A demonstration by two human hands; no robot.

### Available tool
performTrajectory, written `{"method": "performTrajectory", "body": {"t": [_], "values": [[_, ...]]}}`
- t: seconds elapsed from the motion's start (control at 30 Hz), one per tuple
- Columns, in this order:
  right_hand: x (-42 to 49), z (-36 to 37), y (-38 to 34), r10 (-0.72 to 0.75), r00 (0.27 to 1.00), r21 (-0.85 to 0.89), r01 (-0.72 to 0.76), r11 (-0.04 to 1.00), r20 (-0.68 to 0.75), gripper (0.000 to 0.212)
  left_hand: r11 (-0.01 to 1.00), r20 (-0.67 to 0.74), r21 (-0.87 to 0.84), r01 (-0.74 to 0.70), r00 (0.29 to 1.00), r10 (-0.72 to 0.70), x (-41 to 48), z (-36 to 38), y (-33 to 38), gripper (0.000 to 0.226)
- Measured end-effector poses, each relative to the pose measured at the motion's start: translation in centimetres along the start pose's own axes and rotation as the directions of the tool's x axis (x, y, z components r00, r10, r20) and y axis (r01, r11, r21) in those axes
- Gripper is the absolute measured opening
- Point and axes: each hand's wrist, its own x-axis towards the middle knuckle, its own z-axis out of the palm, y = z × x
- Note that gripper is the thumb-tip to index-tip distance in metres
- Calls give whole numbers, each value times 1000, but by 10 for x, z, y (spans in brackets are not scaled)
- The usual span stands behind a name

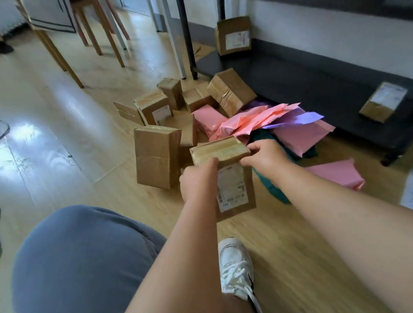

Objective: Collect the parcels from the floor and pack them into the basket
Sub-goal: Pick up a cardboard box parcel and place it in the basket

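Head-worn view, angled forward and down; floor (34, 135) near

Bright, even daylight fills the room. A broad white glare lies on the glossy floor (27, 141) toward its left edge. Shadows are soft and deepest under the grey shelf (324, 89). The wide lens bends straight lines near the borders, and the chair legs (60, 57) lean. The corners are smeared with blur. The parcel (232, 187) in the middle is fairly sharp, but its label is unreadable.
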Motion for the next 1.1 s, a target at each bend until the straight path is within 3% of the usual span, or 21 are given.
{"method": "performTrajectory", "body": {"t": [0.27,0.4,0.53,0.63,0.83,0.97,1.1], "values": [[-19,-105,14,46,967,155,-6,988,-252,29,981,303,-189,-55,947,111,-52,49,44,41],[-35,-153,19,45,921,136,9,991,-388,22,975,424,-144,-172,879,218,-75,76,66,49],[-46,-193,20,65,871,127,-3,992,-487,30,958,504,-158,-241,815,288,-95,101,81,72],[-56,-224,23,48,837,138,33,990,-546,33,937,545,-208,-281,762,349,-114,121,93,73],[-85,-285,27,14,819,255,163,953,-573,35,887,607,-321,-331,647,461,-149,163,120,44],[-107,-323,44,14,854,245,134,960,-520,65,890,661,-333,-312,595,456,-178,195,142,32],[-126,-349,65,39,877,210,72,975,-479,73,896,707,-314,-314,552,442,-201,225,156,28]]}}
